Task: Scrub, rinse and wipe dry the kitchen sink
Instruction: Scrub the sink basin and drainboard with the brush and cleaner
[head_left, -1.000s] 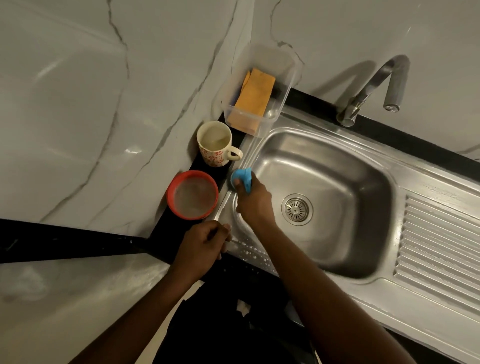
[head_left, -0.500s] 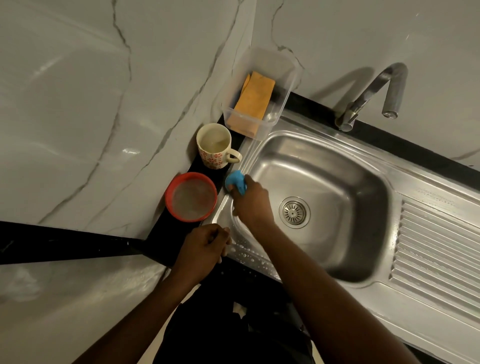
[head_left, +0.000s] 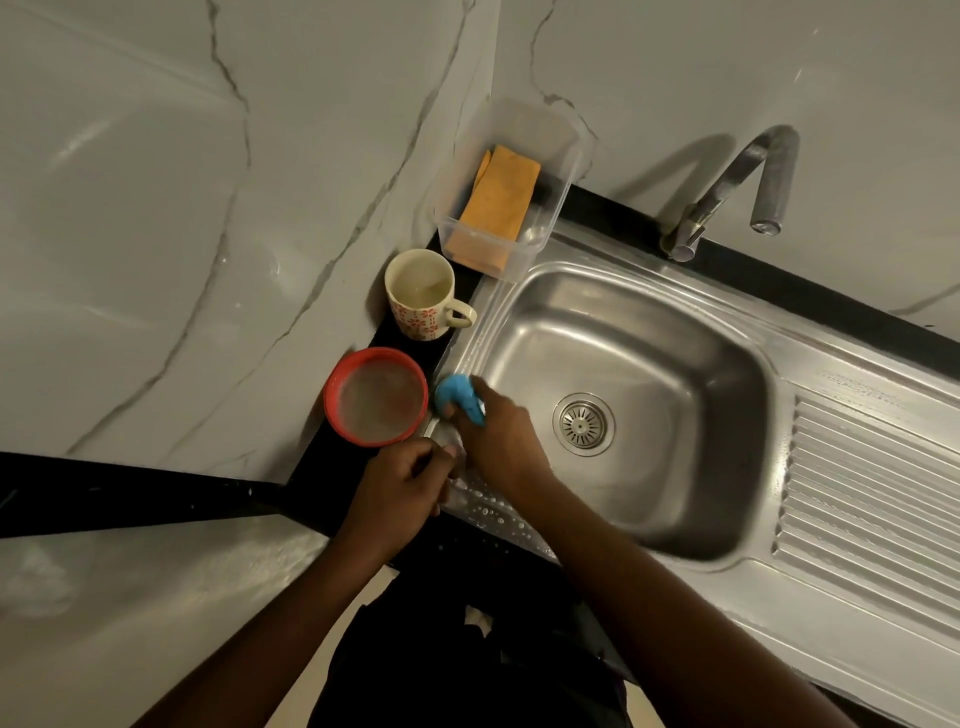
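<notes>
Where the black desk (head_left: 311, 499) meets the sink (head_left: 675, 322) on its left edge, a red bowl (head_left: 375, 404) and a patterned mug (head_left: 422, 293) are stood, the bowl nearer the front. Left hand (head_left: 405, 491) is curled at the sink's front-left corner; whether anything is pinched cannot be told. Blue sponge (head_left: 457, 397) is gripped by the right hand (head_left: 498, 436) and pressed on the sink's left rim, just beside the bowl. Orange cloth (head_left: 501, 200) is lain in a clear tub (head_left: 563, 156) at the back-left corner. Drain (head_left: 583, 424) is seen mid-basin, tap (head_left: 737, 182) at the back edge.
</notes>
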